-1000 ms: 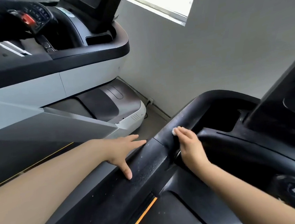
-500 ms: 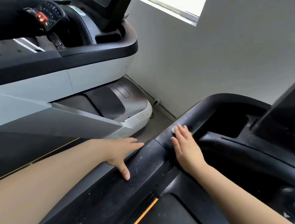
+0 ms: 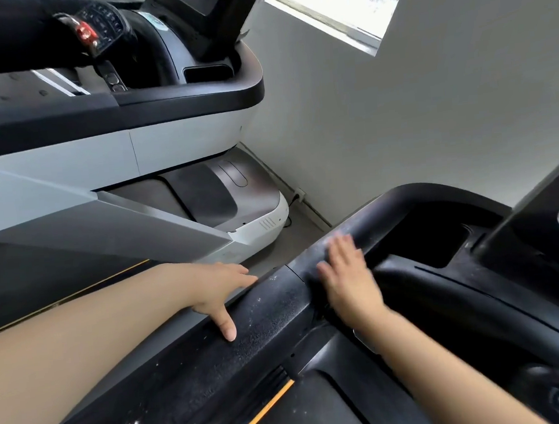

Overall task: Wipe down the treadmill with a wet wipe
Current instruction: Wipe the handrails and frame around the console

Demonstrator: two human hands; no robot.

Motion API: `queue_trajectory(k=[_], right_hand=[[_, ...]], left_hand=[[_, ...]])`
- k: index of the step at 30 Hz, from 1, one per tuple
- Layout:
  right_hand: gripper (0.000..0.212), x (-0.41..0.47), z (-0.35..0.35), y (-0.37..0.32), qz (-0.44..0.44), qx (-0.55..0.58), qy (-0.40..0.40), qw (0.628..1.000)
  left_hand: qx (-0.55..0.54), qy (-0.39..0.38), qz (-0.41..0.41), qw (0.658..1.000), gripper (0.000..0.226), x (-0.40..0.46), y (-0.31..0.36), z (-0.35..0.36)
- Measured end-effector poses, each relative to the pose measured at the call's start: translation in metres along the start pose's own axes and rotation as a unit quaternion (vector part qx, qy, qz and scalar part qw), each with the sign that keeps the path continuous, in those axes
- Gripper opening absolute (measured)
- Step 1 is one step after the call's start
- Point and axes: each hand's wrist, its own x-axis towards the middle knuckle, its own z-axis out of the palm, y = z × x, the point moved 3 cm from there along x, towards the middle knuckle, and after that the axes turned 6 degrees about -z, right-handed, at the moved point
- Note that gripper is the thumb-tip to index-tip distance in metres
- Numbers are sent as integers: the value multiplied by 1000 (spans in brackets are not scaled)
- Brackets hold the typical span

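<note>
The black treadmill side rail (image 3: 266,311) runs diagonally from bottom left up to the console and is speckled with dust. My right hand (image 3: 348,280) lies flat on the rail's upper bend with straight fingers, blurred by motion. A pale smear of the wet wipe (image 3: 333,239) shows at its fingertips; the rest of the wipe is hidden under the palm. My left hand (image 3: 217,285) rests on the rail lower down, thumb on top and fingers stretched over the outer side. It holds nothing.
The console's dark cup recess (image 3: 435,235) sits just right of my right hand. An orange stripe (image 3: 255,420) edges the belt deck below. A second treadmill (image 3: 180,136) stands to the left across a narrow floor gap. A grey wall and a window (image 3: 337,3) lie ahead.
My right hand has flattened and slid a little up the rail bend toward the console. My left hand stays in the same spot on the rail.
</note>
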Motion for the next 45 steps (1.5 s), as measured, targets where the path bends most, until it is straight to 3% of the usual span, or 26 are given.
queue_trajectory(k=[3,5,8,10,15,22,27,29,32,35,37,39,42,45], right_hand=[[65,-56,20,-64,-204,-7,18,979],[61,-54,15,-56,-246,-34,-1,969],[71,-10,-6,17,-71,-54,36,995],[61,12,-14,66,57,6,0,998],[54,22,-13,86,144,127,52,980],[59,-21,7,42,50,121,61,989],[55,29,-17,83,152,98,33,983],[53,43,-21,72,136,70,17,988],[61,32,-14,19,31,16,-38,999],[88,-20,0,-61,-135,42,-75,987],[85,-42,3,-79,-213,3,-87,973],[85,-29,-1,-63,-190,-43,-32,980],[99,-3,-7,-34,-61,-64,-66,994],[115,-22,-3,-90,-124,-41,-73,989]], left_hand=[[-9,4,7,1000,101,0,-2,1],[-14,5,6,1000,100,-1,-4,2],[-35,2,-1,999,100,-1,-4,3],[-40,2,-3,999,101,0,-5,4],[-51,-3,-11,999,101,3,-6,6],[-56,-7,-11,998,101,7,-6,5],[-50,-5,-11,999,100,8,-6,5],[-60,-3,-14,998,101,7,-7,7],[-82,9,-11,997,99,2,-9,8],[-84,35,-2,996,94,-7,-12,11],[-82,55,5,995,91,-15,-15,16],[-109,61,2,992,88,-25,-19,25],[-160,64,-11,985,85,-43,-30,38],[-174,52,-34,983,87,-67,-43,48]])
